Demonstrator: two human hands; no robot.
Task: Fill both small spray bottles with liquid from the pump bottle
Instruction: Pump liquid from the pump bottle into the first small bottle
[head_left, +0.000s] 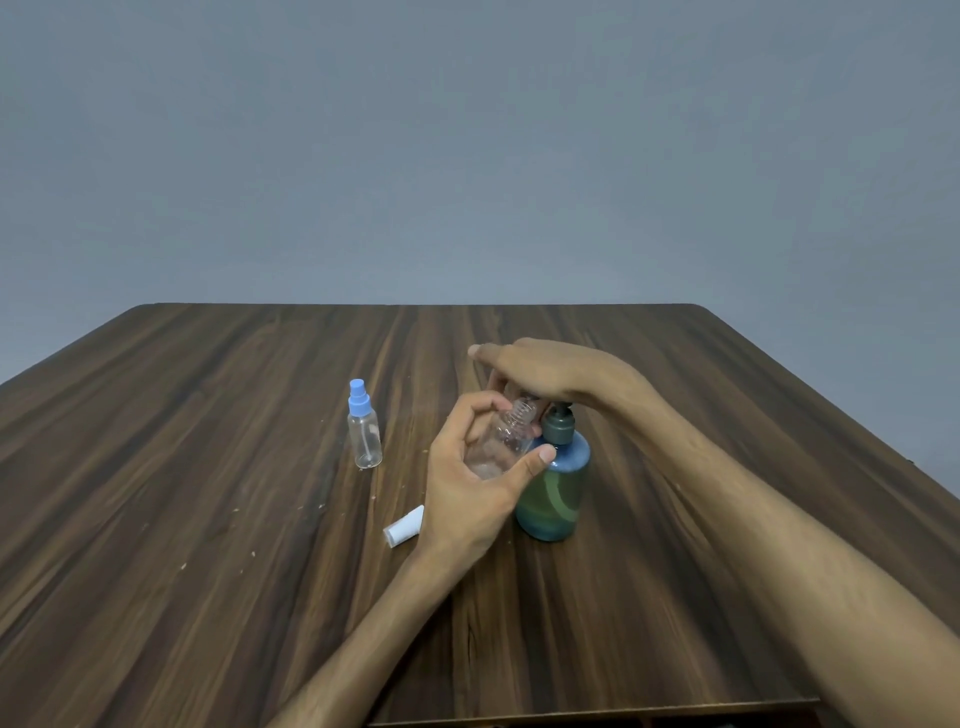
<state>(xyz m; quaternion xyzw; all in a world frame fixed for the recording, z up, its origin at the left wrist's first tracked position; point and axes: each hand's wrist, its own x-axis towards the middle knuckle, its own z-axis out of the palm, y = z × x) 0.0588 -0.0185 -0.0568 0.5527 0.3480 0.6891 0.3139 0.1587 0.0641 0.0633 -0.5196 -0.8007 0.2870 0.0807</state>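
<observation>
A blue-green pump bottle (557, 486) stands upright near the middle of the table. My right hand (550, 371) lies flat on top of its pump head, fingers stretched out to the left. My left hand (475, 480) grips a small clear spray bottle (506, 439) with no cap, tilted so its threaded neck points up under the pump's spout. A second small spray bottle (364, 426) with a blue spray top stands upright to the left, apart from both hands. The spout itself is hidden under my right hand.
The dark wooden table (208, 519) ends at a far edge before a grey wall. A white cap (404, 526) lies on its side just left of my left wrist. Small pale specks are scattered on the left half of the table.
</observation>
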